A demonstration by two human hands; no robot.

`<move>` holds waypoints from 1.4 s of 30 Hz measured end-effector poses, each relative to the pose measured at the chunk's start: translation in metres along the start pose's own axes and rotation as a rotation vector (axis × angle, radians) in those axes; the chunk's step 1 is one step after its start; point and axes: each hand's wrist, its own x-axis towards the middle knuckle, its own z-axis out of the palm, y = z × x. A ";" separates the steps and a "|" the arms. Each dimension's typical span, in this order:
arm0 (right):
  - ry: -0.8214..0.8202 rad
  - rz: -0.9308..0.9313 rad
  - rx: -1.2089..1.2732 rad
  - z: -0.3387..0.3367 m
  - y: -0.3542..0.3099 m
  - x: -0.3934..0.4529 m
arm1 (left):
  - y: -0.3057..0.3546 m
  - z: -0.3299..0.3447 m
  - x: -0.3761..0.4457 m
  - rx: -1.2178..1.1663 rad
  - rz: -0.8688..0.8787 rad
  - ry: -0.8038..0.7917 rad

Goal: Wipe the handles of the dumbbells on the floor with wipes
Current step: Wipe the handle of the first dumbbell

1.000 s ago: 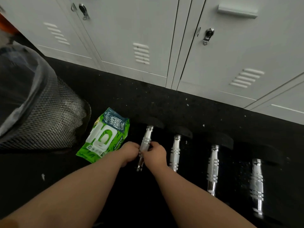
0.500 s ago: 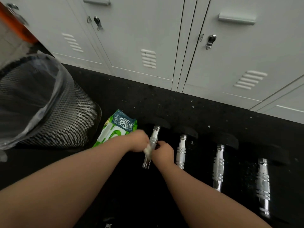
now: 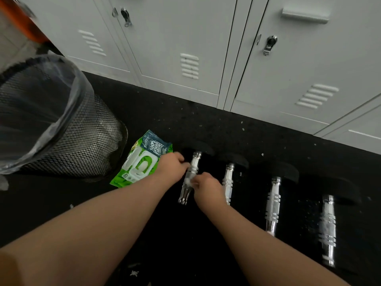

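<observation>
Black speckled floor (image 3: 206,124) under grey lockers (image 3: 185,38); both hands' grip around wipe (image 3: 188,181) on handle (image 3: 190,176).

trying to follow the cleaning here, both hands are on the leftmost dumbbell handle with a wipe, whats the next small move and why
Probably slide the wipe down toward the near end of the leftmost dumbbell handle. The right hand pinches the wipe at the middle of the bar, the left hand touches it higher up, and the lower stretch below the wipe lies bare.
</observation>
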 end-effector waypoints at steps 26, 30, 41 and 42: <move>-0.304 -0.089 -0.315 -0.014 0.003 0.000 | 0.026 0.015 0.019 0.308 -0.113 -0.232; -0.218 0.241 0.091 -0.004 0.000 0.001 | 0.027 0.011 0.020 0.334 -0.076 -0.272; -0.368 0.729 1.054 0.023 -0.005 0.030 | 0.026 0.010 0.019 0.347 -0.077 -0.269; -0.388 0.721 1.097 0.024 -0.007 0.032 | 0.026 0.009 0.019 0.353 -0.074 -0.275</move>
